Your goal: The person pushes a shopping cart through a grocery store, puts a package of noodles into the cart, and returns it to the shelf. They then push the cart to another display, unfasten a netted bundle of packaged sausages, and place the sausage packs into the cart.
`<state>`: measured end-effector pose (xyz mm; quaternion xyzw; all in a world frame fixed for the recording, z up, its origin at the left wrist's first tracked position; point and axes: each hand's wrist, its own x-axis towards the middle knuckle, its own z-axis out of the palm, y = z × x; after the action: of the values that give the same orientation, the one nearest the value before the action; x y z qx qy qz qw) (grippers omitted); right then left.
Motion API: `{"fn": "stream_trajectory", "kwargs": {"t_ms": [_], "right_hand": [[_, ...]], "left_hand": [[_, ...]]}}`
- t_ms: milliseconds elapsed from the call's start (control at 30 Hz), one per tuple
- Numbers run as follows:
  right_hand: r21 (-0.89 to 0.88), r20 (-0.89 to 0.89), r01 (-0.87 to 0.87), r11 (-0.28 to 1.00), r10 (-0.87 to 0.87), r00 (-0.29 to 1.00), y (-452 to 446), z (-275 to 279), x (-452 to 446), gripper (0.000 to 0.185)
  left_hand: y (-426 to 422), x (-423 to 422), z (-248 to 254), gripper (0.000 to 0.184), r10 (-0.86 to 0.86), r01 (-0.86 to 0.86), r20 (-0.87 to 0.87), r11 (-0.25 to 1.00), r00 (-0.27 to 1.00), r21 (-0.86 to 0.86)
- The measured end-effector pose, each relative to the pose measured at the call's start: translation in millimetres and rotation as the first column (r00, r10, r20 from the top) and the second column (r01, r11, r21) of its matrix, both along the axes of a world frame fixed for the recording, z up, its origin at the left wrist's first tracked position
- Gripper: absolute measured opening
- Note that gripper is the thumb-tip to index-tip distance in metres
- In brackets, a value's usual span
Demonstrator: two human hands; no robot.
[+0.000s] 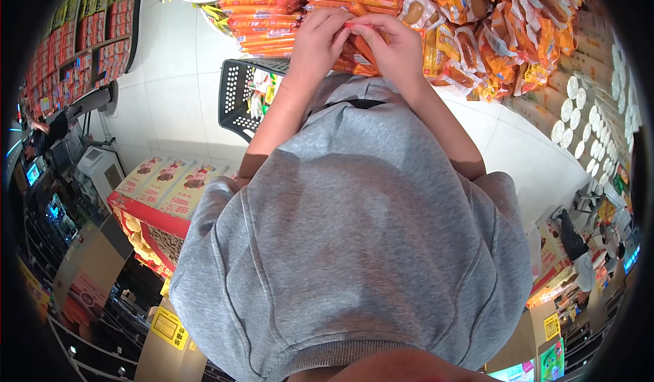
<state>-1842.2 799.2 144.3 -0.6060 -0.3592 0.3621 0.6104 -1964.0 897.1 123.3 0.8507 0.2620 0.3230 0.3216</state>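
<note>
Close together at the front of the display, both my hands pinch a red-orange packet (350, 25), likely a wrapped sausage. My left hand (315, 47) has its fingers bent in on the packet's left side. On the other side, my right hand (396, 49) grips it between thumb and fingers. Most of the packet is hidden by the fingers. Behind and below lie neat stacks of long orange sausage packets (262, 10). A loose heap of brown sausages in clear and orange wrappers (470, 44) spreads to the right.
A black perforated shopping basket (234, 102) with several packaged goods stands below my left forearm. Red and cream cartons (174, 184) are stacked at lower left. Shelves of red packets (112, 24) line the far left; round white-topped containers (572, 113) stand at right.
</note>
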Motion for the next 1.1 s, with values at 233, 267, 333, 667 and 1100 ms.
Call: {"fn": "stream_trajectory", "kwargs": {"t_ms": [233,267,333,667,1100], "right_hand": [[0.186,0.388,-0.069,0.98,-0.009,0.921,-6.4,1.6,-0.6,0.033],[0.211,0.404,-0.054,0.976,-0.037,0.914,-7.7,-0.1,-2.4,0.04],[0.259,0.432,-0.027,0.965,-0.091,0.897,-12.6,-2.8,-6.6,0.052],[0.13,0.472,-0.302,0.944,0.209,0.857,-28.4,-5.5,-3.7,0.099],[-0.084,0.096,-0.28,0.956,0.287,0.953,-34.3,-11.6,-86.3,0.072]], "left_hand": [[-19.5,-9.3,17.4,0.017,0.152,-0.087,0.095,0.869,0.984,-0.487],[-23.3,-10.3,20.0,0.016,0.127,-0.06,0.11,0.876,0.986,-0.478],[-32.1,-11.7,29.1,0.016,0.079,-0.007,0.138,0.888,0.987,-0.459],[-46.7,-43.9,88.4,0.015,0.008,0.098,0.265,0.918,0.964,-0.384],[-64.8,-134.4,82.7,0.011,0.324,-0.146,0.202,0.789,0.924,-0.596]]}}
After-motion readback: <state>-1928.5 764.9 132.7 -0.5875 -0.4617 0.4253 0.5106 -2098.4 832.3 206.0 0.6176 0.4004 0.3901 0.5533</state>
